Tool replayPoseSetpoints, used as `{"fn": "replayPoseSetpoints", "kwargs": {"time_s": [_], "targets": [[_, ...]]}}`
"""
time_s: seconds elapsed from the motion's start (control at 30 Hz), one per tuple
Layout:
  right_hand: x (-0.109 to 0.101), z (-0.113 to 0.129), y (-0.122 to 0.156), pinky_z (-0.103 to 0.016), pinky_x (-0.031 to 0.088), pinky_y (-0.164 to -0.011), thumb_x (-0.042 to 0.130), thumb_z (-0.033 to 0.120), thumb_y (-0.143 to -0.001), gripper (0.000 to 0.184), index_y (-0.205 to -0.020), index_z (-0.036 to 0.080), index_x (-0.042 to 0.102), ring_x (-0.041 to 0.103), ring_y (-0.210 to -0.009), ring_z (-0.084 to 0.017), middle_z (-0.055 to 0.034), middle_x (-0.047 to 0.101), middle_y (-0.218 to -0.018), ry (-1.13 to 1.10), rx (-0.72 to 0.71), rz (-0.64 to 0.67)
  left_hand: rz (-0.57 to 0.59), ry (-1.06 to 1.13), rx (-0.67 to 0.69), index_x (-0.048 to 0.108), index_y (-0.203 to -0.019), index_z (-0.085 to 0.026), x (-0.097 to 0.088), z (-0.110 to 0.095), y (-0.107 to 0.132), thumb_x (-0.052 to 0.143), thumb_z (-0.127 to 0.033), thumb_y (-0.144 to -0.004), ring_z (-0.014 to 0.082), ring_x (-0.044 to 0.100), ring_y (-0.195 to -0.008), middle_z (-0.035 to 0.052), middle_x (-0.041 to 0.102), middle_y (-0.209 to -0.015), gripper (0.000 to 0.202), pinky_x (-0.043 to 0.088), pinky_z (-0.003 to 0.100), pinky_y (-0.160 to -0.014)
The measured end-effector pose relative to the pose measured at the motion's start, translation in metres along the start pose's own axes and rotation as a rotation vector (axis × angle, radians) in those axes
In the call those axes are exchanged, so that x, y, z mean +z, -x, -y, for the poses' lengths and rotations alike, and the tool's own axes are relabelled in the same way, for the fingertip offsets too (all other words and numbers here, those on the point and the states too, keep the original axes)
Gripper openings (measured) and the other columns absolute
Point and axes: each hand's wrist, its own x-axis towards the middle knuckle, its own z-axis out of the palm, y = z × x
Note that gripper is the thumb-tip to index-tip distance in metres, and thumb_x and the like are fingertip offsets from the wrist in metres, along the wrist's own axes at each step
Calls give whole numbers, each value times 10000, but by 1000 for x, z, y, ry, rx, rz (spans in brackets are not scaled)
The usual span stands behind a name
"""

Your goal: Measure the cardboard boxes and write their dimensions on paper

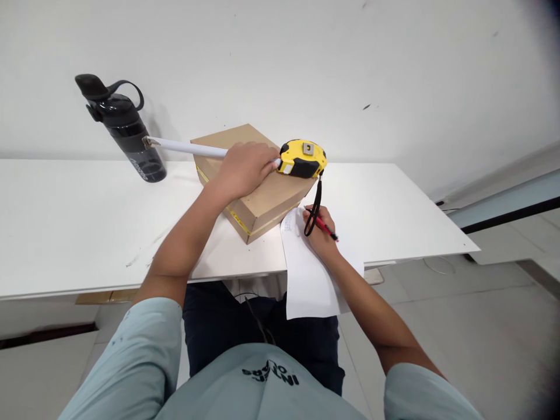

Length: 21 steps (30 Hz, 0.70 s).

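Note:
A brown cardboard box point(280, 195) sits on the white table, and a yellow and black tape measure point(304, 157) rests at its right end. The pulled-out white blade point(188, 147) runs leftward over the box and beyond its left side. My left hand point(247, 166) is closed over the blade beside the case, pressing against the box top. In my right hand point(322, 233) is a red and black pen point(326, 227), its tip at handwriting near the top of a white paper point(308, 280). The tape's black wrist strap point(315, 210) hangs in front of my right fingers.
A dark water bottle point(126, 131) stands behind the blade's free end, near the wall. The white table point(79, 227) lies along the wall, and the paper's lower part droops over its front edge. Tiled floor point(459, 315) shows at the right.

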Motion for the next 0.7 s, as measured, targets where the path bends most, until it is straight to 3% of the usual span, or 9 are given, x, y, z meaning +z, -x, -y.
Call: {"fn": "replayPoseSetpoints", "kwargs": {"time_s": [0.13, 0.3, 0.57, 0.7], "targets": [[-1, -12, -9, -304, 563, -810, 750, 488, -752, 673, -1359, 234, 609, 618, -915, -145, -37, 677, -1130, -120, 85, -116, -4, -14, 15, 772, -1050, -206, -1, 0, 1, 466, -263, -1057, 326, 704, -1016, 99, 790, -1046, 311, 428, 413, -816], [-5, -20, -22, -221, 563, -659, 745, 445, -740, 896, -1563, 265, 439, 683, -984, -139, -81, 617, -1361, -304, 245, -182, 22, -35, 52, 760, -1079, -198, -1, 0, 3, 463, -247, -1076, 315, 716, -1084, 88, 809, -1109, 301, 420, 406, -829], [-31, -1, -28, -280, 684, -886, 872, 313, -732, 1113, -1671, 395, 281, 759, -1040, -146, 34, 687, -1066, -585, 415, -35, 7, 14, -16, 754, -1112, -246, 0, 2, 5, 463, -277, -1095, 298, 691, -1139, 44, 814, -1180, 293, 413, 445, -955], [-38, 25, -26, -386, 682, -978, 844, 415, -789, 1111, -1703, 448, 213, 769, -1094, -184, 25, 713, -1126, -618, 422, 75, -15, -5, -54, 753, -1185, -255, 2, 2, 6, 469, -315, -1101, 314, 661, -1211, 61, 801, -1246, 303, 380, 487, -1059]]}}
